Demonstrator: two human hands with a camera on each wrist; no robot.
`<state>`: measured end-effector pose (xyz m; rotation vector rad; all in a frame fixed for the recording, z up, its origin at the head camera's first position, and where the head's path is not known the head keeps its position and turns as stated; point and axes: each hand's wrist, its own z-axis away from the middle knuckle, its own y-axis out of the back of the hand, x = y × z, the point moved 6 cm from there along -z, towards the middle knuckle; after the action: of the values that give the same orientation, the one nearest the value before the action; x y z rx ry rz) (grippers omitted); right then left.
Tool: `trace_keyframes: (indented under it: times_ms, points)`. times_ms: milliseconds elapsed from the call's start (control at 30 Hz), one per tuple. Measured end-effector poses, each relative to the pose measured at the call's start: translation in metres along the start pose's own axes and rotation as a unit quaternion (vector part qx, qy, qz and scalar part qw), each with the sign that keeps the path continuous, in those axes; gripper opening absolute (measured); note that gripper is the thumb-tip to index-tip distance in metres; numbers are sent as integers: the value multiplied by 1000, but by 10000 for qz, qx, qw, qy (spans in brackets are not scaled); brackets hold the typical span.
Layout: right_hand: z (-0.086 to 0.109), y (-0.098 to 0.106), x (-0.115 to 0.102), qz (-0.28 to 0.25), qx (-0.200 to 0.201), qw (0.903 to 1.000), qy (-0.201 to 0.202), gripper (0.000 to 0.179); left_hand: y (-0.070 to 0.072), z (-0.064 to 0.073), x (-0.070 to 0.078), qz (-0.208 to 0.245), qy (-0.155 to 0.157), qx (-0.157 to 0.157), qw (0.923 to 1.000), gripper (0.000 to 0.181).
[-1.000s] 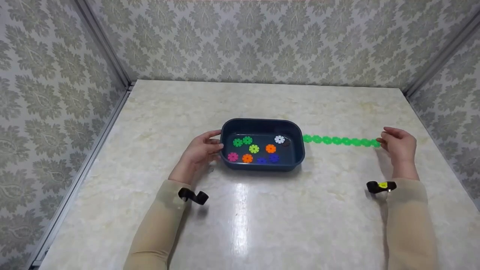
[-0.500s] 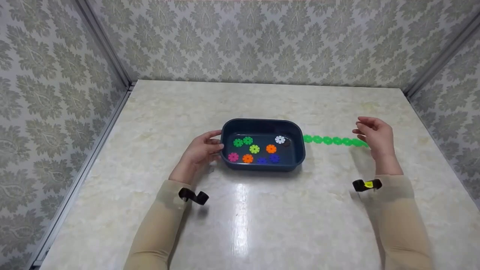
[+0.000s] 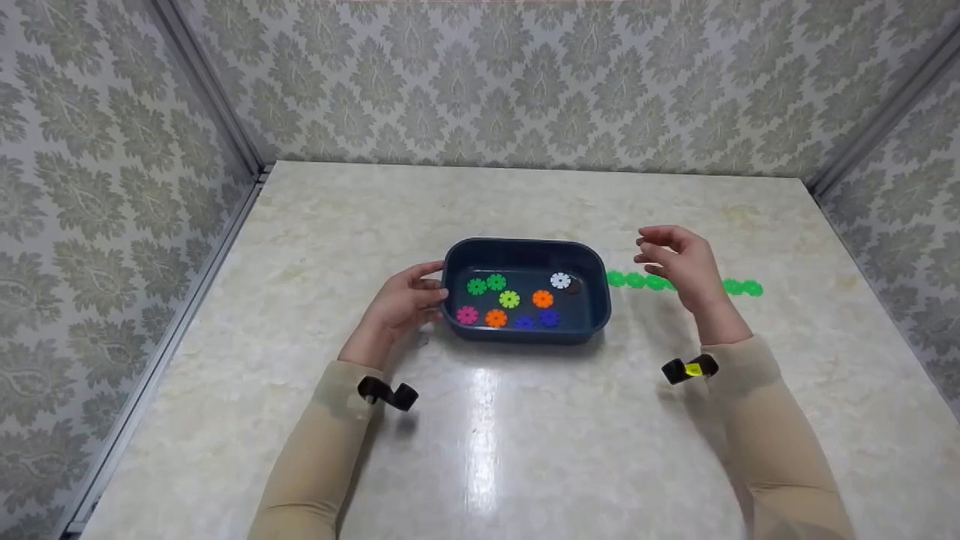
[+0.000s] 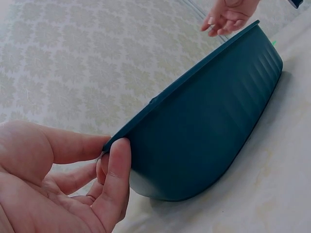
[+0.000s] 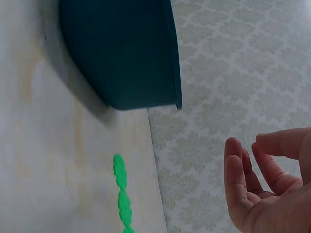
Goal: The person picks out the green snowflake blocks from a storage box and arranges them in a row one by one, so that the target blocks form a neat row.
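A dark blue rectangular bin (image 3: 525,335) stands mid-table. My left hand (image 3: 401,304) holds its left end at the rim; in the left wrist view its fingertips (image 4: 119,155) lie against the rim and outer wall. Inside the bin lie several flower-shaped disks: green disks (image 3: 496,282), a lime disk (image 3: 509,299), orange, pink, blue and a white disk (image 3: 560,280) over a dark one. To the bin's right, a row of green disks (image 3: 636,280) lies on the table. My right hand (image 3: 686,266) hovers above this row, fingers loosely bent with nothing between them, hiding its middle.
The pale marbled table (image 3: 480,202) meets a patterned wall (image 3: 540,82) at the back, with more patterned panels on both sides. A black wrist camera (image 3: 386,392) sits at the left cuff and another black camera (image 3: 690,369) at the right cuff.
My right hand has left the right end of the green row and moved leftward above it toward the bin, its fingers loosening. The left hand and bin have stayed put.
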<state>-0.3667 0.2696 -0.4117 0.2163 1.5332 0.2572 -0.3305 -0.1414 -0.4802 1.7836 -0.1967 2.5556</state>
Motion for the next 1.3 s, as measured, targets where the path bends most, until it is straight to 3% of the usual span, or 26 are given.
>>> trace_keyframes:
  times_ms: [500, 767, 1033, 1300]
  points:
    - [-6, -97, -22, -73, -1051, 9944, 121, 36, -1, 3, 1, 110, -27, -143, 9998, 58]
    - [-6, -142, -25, 332, -1576, 9868, 170, 35, -1, 2, 1, 113, -34, -176, 9998, 58]
    - [-9, -172, -23, 908, -1961, 9764, 65, 33, -1, 3, 2, 222, -27, -187, 9996, 59]
    - [-13, -185, -16, 1228, -2192, 9679, 8, 35, -1, 3, 1, 206, -1, -167, 9996, 59]
